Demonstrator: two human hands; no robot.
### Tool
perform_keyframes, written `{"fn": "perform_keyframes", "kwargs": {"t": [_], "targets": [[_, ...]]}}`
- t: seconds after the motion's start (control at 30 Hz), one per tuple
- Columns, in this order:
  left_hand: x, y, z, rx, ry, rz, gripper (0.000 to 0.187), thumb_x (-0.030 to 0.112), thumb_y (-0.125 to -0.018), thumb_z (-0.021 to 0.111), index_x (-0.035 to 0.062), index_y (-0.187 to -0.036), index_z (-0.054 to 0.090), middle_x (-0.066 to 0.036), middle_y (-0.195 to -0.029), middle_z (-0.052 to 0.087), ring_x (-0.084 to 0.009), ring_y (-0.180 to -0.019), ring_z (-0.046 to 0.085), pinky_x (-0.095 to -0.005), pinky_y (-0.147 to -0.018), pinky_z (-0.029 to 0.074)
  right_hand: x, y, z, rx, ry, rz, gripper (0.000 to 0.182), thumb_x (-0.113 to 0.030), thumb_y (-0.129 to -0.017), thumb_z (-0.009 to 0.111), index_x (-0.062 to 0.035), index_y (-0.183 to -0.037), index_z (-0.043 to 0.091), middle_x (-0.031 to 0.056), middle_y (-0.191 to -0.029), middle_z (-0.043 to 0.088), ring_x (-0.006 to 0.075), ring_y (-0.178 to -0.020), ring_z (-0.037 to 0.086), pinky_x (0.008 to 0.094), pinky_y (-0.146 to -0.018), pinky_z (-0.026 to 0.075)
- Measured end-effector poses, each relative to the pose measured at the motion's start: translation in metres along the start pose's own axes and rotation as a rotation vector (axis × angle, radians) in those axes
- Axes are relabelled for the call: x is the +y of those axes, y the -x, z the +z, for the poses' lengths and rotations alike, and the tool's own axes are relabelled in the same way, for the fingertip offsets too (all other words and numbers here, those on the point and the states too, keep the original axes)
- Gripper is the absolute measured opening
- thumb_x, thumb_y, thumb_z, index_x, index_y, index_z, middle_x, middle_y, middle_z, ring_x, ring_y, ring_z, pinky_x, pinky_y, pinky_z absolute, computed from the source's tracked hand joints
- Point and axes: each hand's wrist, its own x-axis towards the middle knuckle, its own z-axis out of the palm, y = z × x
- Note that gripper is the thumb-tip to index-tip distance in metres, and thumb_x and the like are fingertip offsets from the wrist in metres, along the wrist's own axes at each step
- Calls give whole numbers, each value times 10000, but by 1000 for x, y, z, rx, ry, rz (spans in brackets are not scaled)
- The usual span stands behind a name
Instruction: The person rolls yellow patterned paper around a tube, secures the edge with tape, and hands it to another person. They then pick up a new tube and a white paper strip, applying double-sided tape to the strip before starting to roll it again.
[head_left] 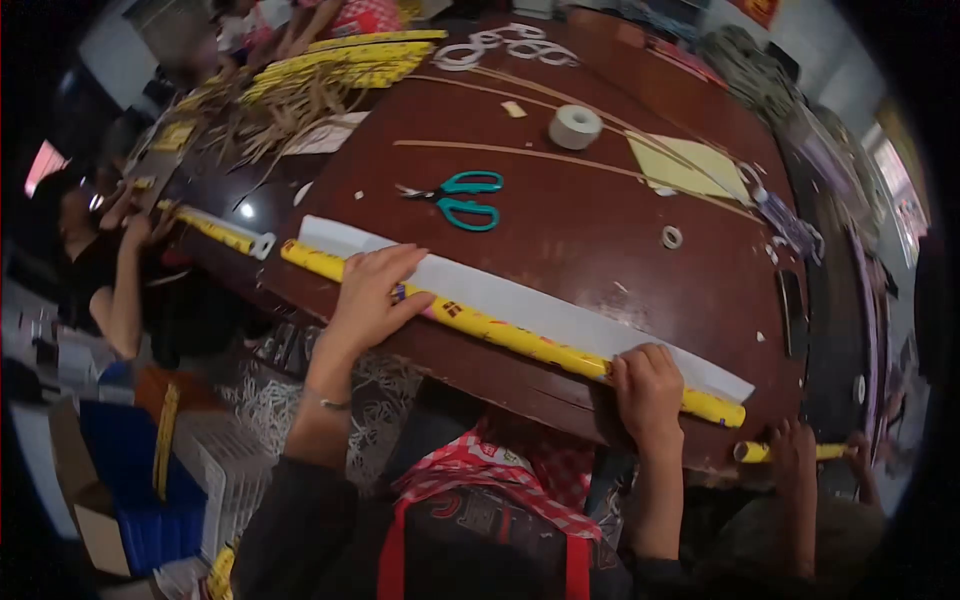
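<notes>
A long yellow patterned roll [520,338] lies near the table's front edge, with a strip of its white-backed sheet [480,290] spread out behind it. My left hand [375,300] rests on the roll's left part, its fingers pointing right and its thumb apart from them. Toward the right end, my right hand [648,388] has its fingers curled over the roll. Behind the roll lie teal-handled scissors [468,200] with their blades to the left.
On the brown table [560,240] are a white tape roll [575,127], thin strips, a yellow sheet [685,165], a small ring [671,237] and a phone [791,312]. Co-workers handle yellow rolls at left and right. Yellow strips [340,65] lie at the back left.
</notes>
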Motion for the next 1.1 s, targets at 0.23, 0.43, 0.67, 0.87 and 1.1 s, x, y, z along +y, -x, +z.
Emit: {"fn": "perform_keyframes", "kwargs": {"t": [0.23, 0.43, 0.67, 0.87, 1.1], "targets": [[0, 4, 9, 30, 110, -87, 469, 385, -813, 744, 141, -1208, 675, -75, -1284, 627, -254, -1199, 556, -463, -1066, 289, 0, -1, -2, -56, 1, -37, 46, -34, -873, 615, -13, -854, 579, 161, -821, 567, 374, -773, 555, 445, -676, 451], [-7, 7, 21, 140, 167, -24, 451, 464, -812, 716, 130, -1115, 699, -47, -1163, 654, -236, -1114, 577, -476, -1053, 276, 14, 8, 4, -94, 87, -15, 94, -85, -920, 582, -6, -868, 583, 170, -849, 569, 383, -799, 560, 466, -690, 453], [2, 1, 5, -58, 146, -109, 456, 455, -826, 718, 131, -1146, 689, -62, -1191, 638, -264, -1173, 548, -542, -1085, 255, 18, 7, 3, -157, 141, 7, 121, -85, -928, 550, -3, -843, 575, 164, -843, 568, 375, -793, 562, 465, -693, 458], [25, -77, -8, -156, 51, 130, 361, 367, -834, 719, 145, -1117, 693, -38, -1155, 617, -242, -1186, 526, -595, -1019, 328, 11, 4, 2, -128, 159, 50, 124, -101, -907, 579, -12, -820, 582, 168, -821, 569, 382, -775, 559, 482, -687, 459], [50, -243, 68, -25, 60, 151, 162, 229, -873, 669, 125, -979, 734, -81, -1073, 653, -289, -1040, 618, -417, -895, 503, -2, -3, -3, -101, 87, 24, 99, -56, -807, 674, -39, -770, 583, 131, -751, 557, 349, -713, 555, 447, -624, 460]]}}
